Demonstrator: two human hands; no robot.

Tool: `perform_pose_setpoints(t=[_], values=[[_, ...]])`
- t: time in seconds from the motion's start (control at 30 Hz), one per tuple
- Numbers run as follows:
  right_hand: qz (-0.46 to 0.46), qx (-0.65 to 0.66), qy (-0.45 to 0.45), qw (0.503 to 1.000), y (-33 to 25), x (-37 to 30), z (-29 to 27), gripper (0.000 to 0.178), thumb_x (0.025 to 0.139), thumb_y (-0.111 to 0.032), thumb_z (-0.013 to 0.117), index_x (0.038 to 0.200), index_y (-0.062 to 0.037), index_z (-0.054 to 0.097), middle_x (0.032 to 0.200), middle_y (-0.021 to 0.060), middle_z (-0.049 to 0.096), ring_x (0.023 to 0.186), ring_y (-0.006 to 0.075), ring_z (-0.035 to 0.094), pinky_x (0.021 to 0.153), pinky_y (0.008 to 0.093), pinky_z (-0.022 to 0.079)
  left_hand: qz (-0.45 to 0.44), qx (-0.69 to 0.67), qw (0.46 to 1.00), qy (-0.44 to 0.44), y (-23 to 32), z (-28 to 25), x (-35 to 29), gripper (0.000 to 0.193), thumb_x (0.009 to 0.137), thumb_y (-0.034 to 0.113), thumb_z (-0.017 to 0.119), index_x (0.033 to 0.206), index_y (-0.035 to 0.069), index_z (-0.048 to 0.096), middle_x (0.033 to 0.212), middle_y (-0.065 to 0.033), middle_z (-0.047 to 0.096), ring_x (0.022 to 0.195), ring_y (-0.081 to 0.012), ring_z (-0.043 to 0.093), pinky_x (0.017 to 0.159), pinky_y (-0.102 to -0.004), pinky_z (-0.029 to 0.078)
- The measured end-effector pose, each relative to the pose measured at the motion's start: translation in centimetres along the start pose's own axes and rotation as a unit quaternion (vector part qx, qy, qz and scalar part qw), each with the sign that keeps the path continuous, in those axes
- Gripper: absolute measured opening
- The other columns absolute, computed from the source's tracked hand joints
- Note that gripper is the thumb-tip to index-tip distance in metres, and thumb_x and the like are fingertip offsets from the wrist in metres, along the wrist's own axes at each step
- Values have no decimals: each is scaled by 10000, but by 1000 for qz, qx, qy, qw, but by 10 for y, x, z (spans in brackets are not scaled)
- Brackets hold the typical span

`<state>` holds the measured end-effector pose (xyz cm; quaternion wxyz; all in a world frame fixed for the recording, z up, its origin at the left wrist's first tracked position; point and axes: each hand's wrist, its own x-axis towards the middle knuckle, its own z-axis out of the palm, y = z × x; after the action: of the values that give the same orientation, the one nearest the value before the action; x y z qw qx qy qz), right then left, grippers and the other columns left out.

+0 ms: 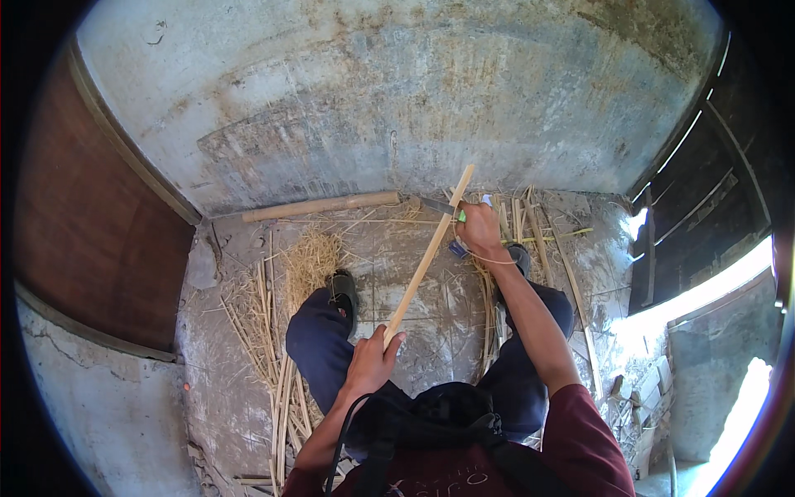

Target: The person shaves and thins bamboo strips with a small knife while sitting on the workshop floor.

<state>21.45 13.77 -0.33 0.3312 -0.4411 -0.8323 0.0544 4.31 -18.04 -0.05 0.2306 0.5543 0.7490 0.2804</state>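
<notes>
A long, pale bamboo strip (426, 258) slants across the space between my knees, its far end up and to the right. My left hand (373, 363) is closed round its near end. My right hand (482, 230) is closed on the handle of a knife, most of which the fingers hide; a bit of green shows. The knife's blade (436, 205) points left and crosses the strip a little below its far end. A thin cord or band circles my right wrist.
A pile of shavings (311, 261) lies by my left foot (343, 300). Several split strips (267, 319) lie on the left, more strips (573, 277) on the right. A bamboo pole (323, 205) lies along the stained wall (397, 108). Rubble (650, 389) sits at the right.
</notes>
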Motion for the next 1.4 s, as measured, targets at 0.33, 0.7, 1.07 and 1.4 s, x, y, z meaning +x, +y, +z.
perform_pose_setpoints(t=[0.33, 0.7, 1.07, 1.4], values=[[135, -11, 38, 990, 54, 24, -9, 231, 870, -126, 631, 998, -31, 797, 920, 314, 727, 878, 493, 724, 828, 559, 584, -65, -47, 993, -83, 0, -12, -15, 467, 1067, 404, 627, 1166, -52, 638, 802, -328, 676, 872, -549, 677, 778, -595, 511], [208, -15, -267, 941, 134, 16, 8, 418, 892, -241, 649, 1200, 39, 685, 1171, 369, 703, 1157, 503, 676, 1027, 543, 516, -17, -86, 996, -18, -36, -19, -6, 384, 1050, 331, 678, 990, -45, 626, 753, -292, 662, 761, -503, 687, 644, -513, 510], [178, 308, -56, 933, 34, 28, -21, 281, 1038, -241, 585, 1212, -64, 453, 836, 75, 581, 735, 194, 539, 712, 379, 447, -10, -178, 984, 30, -16, -37, 37, 408, 1060, 367, 692, 914, -10, 641, 631, -7, 487, 607, -79, 434, 525, -326, 361], [81, 349, 112, 927, -20, 4, -53, 200, 1033, -154, 621, 1180, -52, 533, 902, 72, 595, 827, 169, 560, 773, 340, 459, -66, -439, 875, -192, 47, -55, 114, 541, 1120, 597, 431, 819, 147, 431, 593, 81, 331, 406, -23, 282, 357, -216, 229]])
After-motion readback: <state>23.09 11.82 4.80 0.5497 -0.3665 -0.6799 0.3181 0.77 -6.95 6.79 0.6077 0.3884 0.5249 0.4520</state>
